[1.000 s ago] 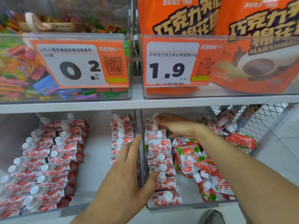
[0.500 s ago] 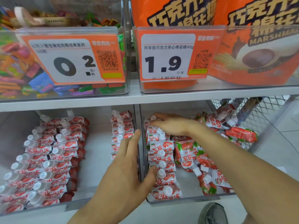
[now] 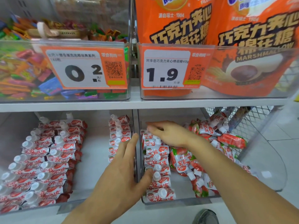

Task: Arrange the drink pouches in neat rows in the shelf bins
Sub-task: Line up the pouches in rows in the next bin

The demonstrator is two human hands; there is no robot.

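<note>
Two clear bins sit on the lower shelf. The left bin holds two neat rows of red-and-white drink pouches and a short row by its right wall. In the right bin one row of pouches lines the left wall, beside a loose heap. My left hand straddles the divider, fingers straight, thumb touching the front pouches of that row. My right hand lies flat on the row's far end with fingers extended.
The upper shelf carries a bin of mixed candies with a 0.2 price tag and a bin of orange marshmallow bags tagged 1.9. A wire mesh panel closes the right side. A shoe shows on the tiled floor below.
My right hand has slid slightly back along the row and flattened. My left hand keeps its place at the divider. The view has tilted a little upward.
</note>
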